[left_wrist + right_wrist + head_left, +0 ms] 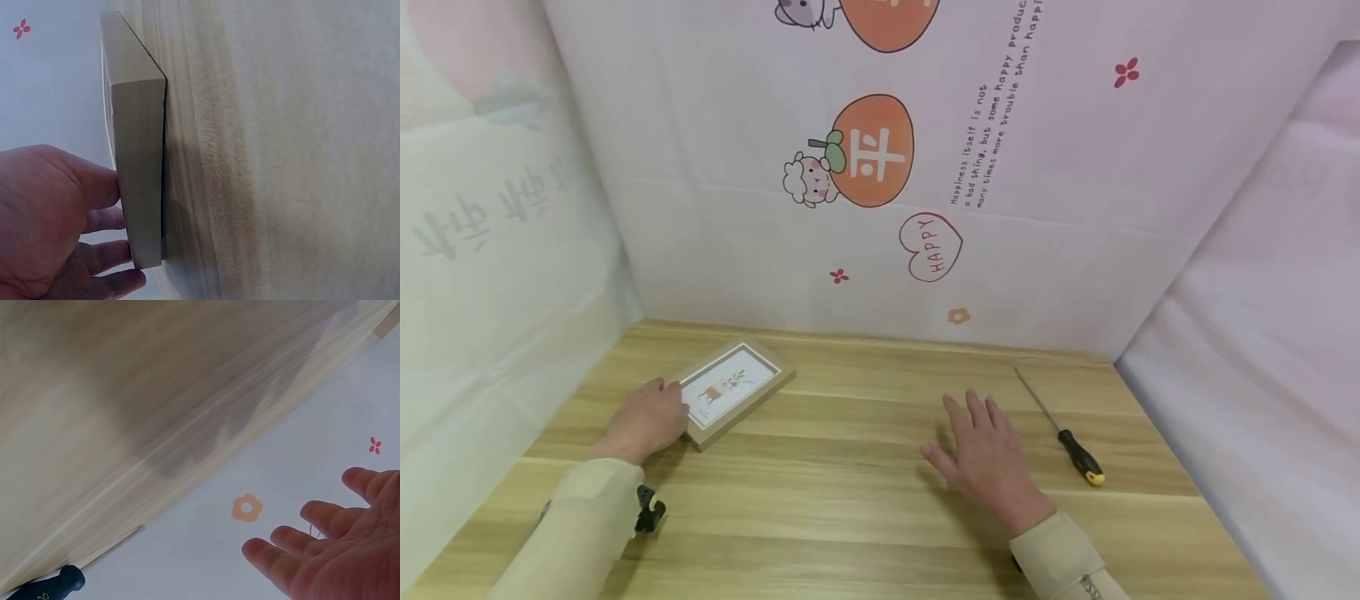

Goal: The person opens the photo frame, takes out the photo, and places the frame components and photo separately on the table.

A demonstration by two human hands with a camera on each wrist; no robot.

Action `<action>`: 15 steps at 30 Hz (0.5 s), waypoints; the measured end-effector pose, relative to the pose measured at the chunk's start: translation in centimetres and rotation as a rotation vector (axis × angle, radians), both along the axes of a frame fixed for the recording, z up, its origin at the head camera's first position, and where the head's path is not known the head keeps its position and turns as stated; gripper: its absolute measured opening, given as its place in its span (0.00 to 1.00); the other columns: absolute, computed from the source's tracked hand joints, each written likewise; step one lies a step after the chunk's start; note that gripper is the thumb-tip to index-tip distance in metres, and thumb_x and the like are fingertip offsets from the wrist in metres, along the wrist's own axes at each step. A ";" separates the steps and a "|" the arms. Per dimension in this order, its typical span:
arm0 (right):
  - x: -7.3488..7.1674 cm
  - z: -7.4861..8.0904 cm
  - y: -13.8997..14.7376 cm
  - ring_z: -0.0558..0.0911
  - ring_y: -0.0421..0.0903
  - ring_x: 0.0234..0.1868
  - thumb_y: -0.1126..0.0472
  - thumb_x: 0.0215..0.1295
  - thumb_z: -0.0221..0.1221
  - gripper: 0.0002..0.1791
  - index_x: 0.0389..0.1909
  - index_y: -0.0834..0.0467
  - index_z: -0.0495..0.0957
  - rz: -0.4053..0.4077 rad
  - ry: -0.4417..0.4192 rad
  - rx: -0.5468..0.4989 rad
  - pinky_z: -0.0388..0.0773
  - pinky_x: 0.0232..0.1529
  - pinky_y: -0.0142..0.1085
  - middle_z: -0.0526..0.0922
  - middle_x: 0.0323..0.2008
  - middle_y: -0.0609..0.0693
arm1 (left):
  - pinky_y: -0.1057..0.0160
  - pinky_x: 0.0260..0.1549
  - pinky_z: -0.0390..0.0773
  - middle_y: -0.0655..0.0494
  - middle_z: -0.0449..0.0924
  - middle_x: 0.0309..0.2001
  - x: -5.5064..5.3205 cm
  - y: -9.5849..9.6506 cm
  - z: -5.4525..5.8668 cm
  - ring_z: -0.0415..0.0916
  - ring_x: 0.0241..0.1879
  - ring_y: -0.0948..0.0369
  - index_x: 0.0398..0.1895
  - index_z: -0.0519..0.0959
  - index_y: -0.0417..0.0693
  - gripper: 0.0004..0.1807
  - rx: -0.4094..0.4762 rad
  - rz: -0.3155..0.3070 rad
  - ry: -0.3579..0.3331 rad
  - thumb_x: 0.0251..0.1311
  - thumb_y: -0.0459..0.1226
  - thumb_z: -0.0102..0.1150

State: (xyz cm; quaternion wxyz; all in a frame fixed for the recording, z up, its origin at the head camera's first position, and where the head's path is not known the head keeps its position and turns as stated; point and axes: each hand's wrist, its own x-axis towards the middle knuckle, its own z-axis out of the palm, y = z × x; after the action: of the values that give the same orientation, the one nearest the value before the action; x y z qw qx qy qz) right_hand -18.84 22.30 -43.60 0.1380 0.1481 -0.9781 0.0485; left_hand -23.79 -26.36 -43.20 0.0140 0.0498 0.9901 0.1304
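Touching the frame at its left end, left hand has bent fingers, grip unclear; right hand spreads empty fingers.

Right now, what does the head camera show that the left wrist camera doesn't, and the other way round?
Only the head view shows the right hand with its fingers spread, the black-and-yellow screwdriver and the animal print inside the picture frame.

Only the left wrist view shows the palm side of the left hand, close up at the frame's edge.

Both share the left hand, the picture frame, the wooden tabletop and the pale backdrop with a red flower.
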 end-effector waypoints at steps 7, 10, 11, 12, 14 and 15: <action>0.0 0.1 -0.3 0.65 0.76 0.73 0.33 0.70 0.59 0.45 0.76 0.61 0.66 -0.005 -0.010 -0.017 0.63 0.73 0.66 0.66 0.73 0.73 | 0.24 0.64 0.64 0.12 0.63 0.65 -0.2 -0.1 -0.5 0.62 0.64 0.19 0.62 0.69 0.19 0.26 0.000 -0.021 0.018 0.73 0.37 0.46; 0.0 0.1 -0.4 0.65 0.76 0.73 0.33 0.71 0.59 0.45 0.76 0.60 0.66 -0.004 -0.012 -0.019 0.63 0.72 0.67 0.66 0.73 0.73 | 0.24 0.66 0.62 0.13 0.62 0.65 -0.2 0.0 -0.6 0.60 0.65 0.20 0.64 0.69 0.20 0.27 0.014 -0.022 0.014 0.73 0.38 0.46; 0.0 0.1 -0.4 0.65 0.75 0.73 0.33 0.71 0.59 0.45 0.76 0.60 0.66 -0.005 -0.015 -0.019 0.63 0.72 0.67 0.66 0.73 0.73 | 0.25 0.66 0.61 0.13 0.62 0.66 -0.2 0.0 -0.6 0.60 0.66 0.21 0.64 0.69 0.20 0.28 0.016 -0.022 0.012 0.73 0.38 0.46; 0.0 0.1 -0.4 0.66 0.75 0.73 0.33 0.70 0.59 0.45 0.76 0.60 0.66 -0.005 -0.015 -0.019 0.64 0.72 0.67 0.66 0.73 0.73 | 0.24 0.66 0.61 0.13 0.62 0.66 -0.2 0.1 -0.6 0.59 0.66 0.21 0.65 0.69 0.21 0.28 0.023 -0.018 0.007 0.73 0.38 0.46; 0.0 0.1 -0.5 0.65 0.75 0.73 0.33 0.71 0.58 0.45 0.77 0.60 0.66 -0.007 -0.020 -0.019 0.63 0.72 0.66 0.66 0.74 0.73 | 0.24 0.65 0.62 0.13 0.61 0.66 -0.1 0.2 -0.4 0.60 0.66 0.21 0.66 0.68 0.21 0.29 0.039 -0.010 -0.006 0.73 0.39 0.47; -0.1 0.1 -0.6 0.65 0.75 0.73 0.32 0.71 0.58 0.45 0.77 0.60 0.65 -0.008 -0.024 -0.021 0.63 0.73 0.66 0.65 0.74 0.72 | 0.24 0.65 0.63 0.13 0.62 0.66 0.0 0.3 -0.4 0.60 0.65 0.21 0.66 0.68 0.21 0.29 0.042 -0.007 -0.008 0.73 0.39 0.47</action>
State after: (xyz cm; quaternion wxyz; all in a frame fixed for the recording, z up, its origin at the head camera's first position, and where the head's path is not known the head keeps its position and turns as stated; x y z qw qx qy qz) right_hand -18.90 21.75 -43.50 0.1280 0.1423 -0.9797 0.0603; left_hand -23.84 -26.05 -43.56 0.0176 0.0532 0.9869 0.1512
